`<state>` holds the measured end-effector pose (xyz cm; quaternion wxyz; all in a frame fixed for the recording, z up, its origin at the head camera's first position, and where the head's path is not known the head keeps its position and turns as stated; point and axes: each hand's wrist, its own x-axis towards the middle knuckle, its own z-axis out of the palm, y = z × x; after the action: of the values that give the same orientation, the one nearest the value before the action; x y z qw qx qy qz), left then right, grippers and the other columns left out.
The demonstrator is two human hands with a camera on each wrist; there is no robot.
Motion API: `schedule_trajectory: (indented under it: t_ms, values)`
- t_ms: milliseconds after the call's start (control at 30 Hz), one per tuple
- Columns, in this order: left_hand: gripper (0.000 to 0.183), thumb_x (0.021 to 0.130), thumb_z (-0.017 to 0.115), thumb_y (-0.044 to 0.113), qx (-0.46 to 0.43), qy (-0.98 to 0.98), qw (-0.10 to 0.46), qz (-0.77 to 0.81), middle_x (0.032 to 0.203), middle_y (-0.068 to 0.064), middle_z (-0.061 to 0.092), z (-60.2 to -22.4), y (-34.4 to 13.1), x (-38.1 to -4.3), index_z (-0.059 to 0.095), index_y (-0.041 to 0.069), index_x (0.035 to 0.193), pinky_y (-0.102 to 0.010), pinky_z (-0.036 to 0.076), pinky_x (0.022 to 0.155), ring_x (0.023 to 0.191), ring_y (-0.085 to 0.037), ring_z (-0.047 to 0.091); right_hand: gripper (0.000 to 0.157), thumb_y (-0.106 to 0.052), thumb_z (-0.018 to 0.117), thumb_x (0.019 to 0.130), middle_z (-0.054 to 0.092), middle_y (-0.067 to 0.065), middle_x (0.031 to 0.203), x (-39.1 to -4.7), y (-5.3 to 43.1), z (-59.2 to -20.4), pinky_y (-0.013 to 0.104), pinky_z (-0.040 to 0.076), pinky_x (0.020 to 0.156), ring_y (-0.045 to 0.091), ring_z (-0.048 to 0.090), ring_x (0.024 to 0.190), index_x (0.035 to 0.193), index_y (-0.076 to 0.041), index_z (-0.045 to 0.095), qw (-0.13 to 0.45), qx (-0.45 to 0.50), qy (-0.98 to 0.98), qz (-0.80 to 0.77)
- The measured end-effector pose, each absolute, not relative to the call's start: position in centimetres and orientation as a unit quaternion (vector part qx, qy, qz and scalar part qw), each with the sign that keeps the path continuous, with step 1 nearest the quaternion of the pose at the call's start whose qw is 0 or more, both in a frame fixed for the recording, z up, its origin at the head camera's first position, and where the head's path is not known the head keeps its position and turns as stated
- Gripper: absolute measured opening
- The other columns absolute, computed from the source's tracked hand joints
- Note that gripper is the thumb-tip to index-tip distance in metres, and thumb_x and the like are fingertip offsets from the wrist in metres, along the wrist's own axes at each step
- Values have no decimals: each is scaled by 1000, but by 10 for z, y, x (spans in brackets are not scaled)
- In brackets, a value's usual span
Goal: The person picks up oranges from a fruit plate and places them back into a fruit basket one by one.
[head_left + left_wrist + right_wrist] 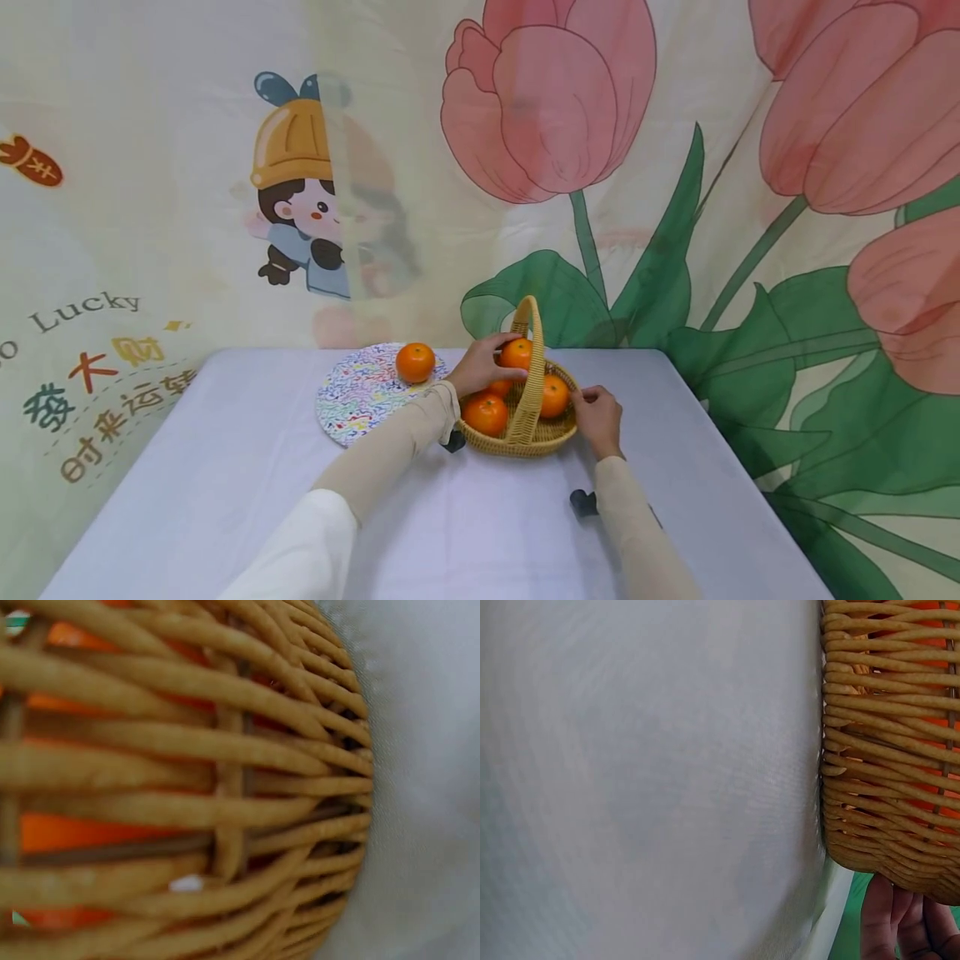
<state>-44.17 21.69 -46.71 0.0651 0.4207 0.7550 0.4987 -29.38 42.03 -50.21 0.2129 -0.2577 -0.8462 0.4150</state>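
Printed tulips [555,108] and one cartoon figure [296,208] are spread across the pale backdrop [180,217], before which a white-covered table [465,525] is set. On it a wicker basket [517,448] is placed, its tall handle [534,383] arched over the middle, and near it a round speckled mat [352,402] is laid. One held orange [515,354] is grasped by the curled fingers of the left hand [478,367] beside the handle, while the basket's rim is pinched by the fingers of the right hand [598,419]. The likeliest mishap, it may be judged, is a knock of the held orange against the handle (little room is left there), by which the grasp could be loosened and the fruit dropped onto its neighbours. Were the rim let go or pulled too hard, the basket could be tipped or slid. The loose orange [416,363] on the mat could be set rolling if brushed by the left sleeve [397,446]. Five oranges are counted: one on the mat, one in the left hand, and three in the basket, namely a front orange [485,414], a right-side orange [555,397] and a half-hidden orange [498,388]. One basket, one mat and two hands are counted besides.
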Motion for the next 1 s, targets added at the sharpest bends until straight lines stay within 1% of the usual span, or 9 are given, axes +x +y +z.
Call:
schedule_trajectory:
  t_ms: [200,300,533,833,933,1000]
  values:
    - [76,77,81,41,427,771,33,471,136,-4,54,-469,219,-443,51,14,141,-30,51,91,111,-18,59,26,-25,60,94,65,17,94,-295,419,-500,33,52,64,27,61,81,100,0,66,208,-259,-845,419]
    - [75,77,81,43,426,779,23,460,136,-3,54,-469,220,-443,52,15,140,-30,50,91,110,-17,58,27,-25,60,94,65,17,94,-295,418,-499,32,52,64,26,60,81,100,0,66,204,-261,-844,421]
    - [77,76,82,44,426,777,30,462,136,-3,55,-471,221,-443,52,16,141,-32,50,93,110,-18,58,27,-26,61,94,64,16,94,-295,419,-500,31,52,63,26,60,80,100,0,66,203,-264,-841,426]
    - [78,77,81,44,443,774,28,451,132,-4,58,-476,223,-444,51,8,140,-34,50,93,109,-19,58,27,-25,60,95,64,17,93,-293,417,-502,30,52,62,26,60,79,101,1,65,208,-256,-843,425]
    - [79,77,81,44,446,770,30,455,131,-5,58,-476,223,-443,51,8,140,-34,50,93,109,-19,58,27,-25,60,95,64,16,93,-294,417,-503,30,52,62,25,60,78,101,1,65,211,-255,-842,427]
    - [79,77,81,45,448,771,27,452,131,-4,58,-476,224,-444,51,9,140,-33,50,92,108,-19,59,27,-25,60,95,64,17,93,-294,418,-503,30,52,62,26,60,79,101,1,66,214,-255,-841,426]
